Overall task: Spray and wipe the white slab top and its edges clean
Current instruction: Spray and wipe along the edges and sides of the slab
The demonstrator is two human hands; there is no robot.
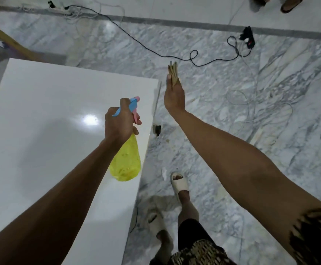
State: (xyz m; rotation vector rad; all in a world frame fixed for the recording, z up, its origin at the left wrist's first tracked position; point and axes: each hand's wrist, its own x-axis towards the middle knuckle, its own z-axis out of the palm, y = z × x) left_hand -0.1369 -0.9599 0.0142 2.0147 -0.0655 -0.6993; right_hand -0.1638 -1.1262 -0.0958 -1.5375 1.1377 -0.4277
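**Spray bottle raised over the white slab**

While the left hand (120,121) curled round the neck of the yellow spray bottle (126,161), a finger lay on its pink trigger below the blue nozzle head. The translucent bottle hung above the white slab (47,115), near the slab's right edge; how much liquid it held could not be made out, and no label or writing showed on it. Just beyond that edge, the right hand (174,96) stood nearly flat and upright, fingers straight and together, pinching a folded tan cloth (173,73) against them. The slab's near and left sides were cut off by the frame. On the marble floor (270,111) beyond the slab ran a black cable (148,47).
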